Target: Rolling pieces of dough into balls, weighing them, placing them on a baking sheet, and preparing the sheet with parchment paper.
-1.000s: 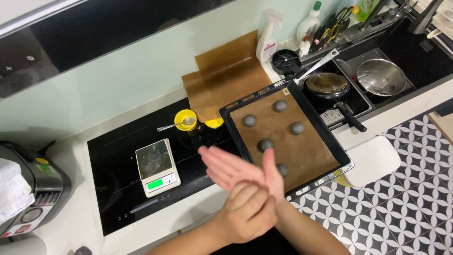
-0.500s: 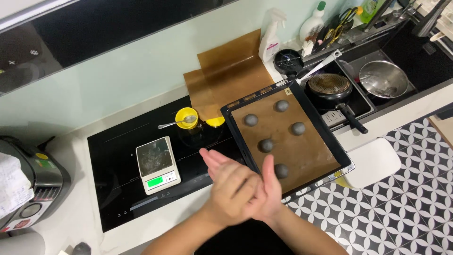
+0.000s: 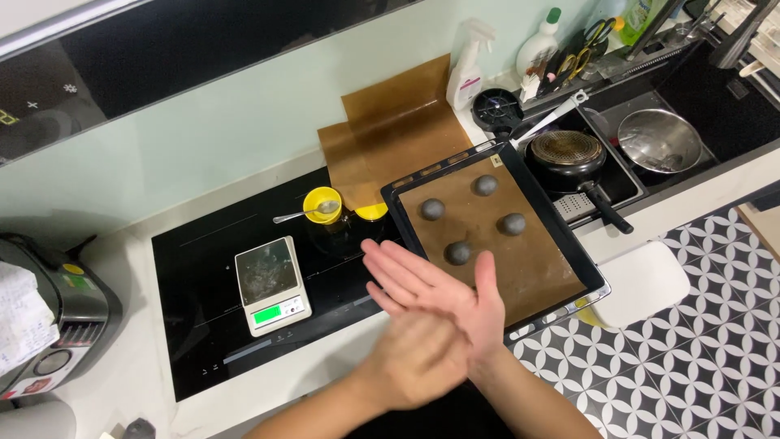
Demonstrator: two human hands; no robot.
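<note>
My right hand (image 3: 435,284) lies flat with its fingers spread, pointing up and left, over the front edge of the black cooktop (image 3: 195,252). My left hand (image 3: 414,367), blurred by motion, is pressed against it near the wrist. Whatever may lie between the palms is hidden. Just right of the hands is a dark baking tray (image 3: 597,275) lined with brown paper. Dark grey dough balls (image 3: 457,253) sit on it, and three more (image 3: 432,209) (image 3: 485,184) (image 3: 512,223) show. My right hand covers the tray's near corner.
A small digital scale (image 3: 272,284) stands on the cooktop, with a yellow cup and spoon (image 3: 322,203) behind it. Brown paper sheets (image 3: 390,130) lean on the wall. A sink holds a black pan (image 3: 566,150) and a steel bowl (image 3: 658,140). A grey appliance (image 3: 49,309) stands left.
My palms have slid against each other: the left hand moved back toward my body and the right hand's fingers now reach further forward and left. The tray and scale have not moved.
</note>
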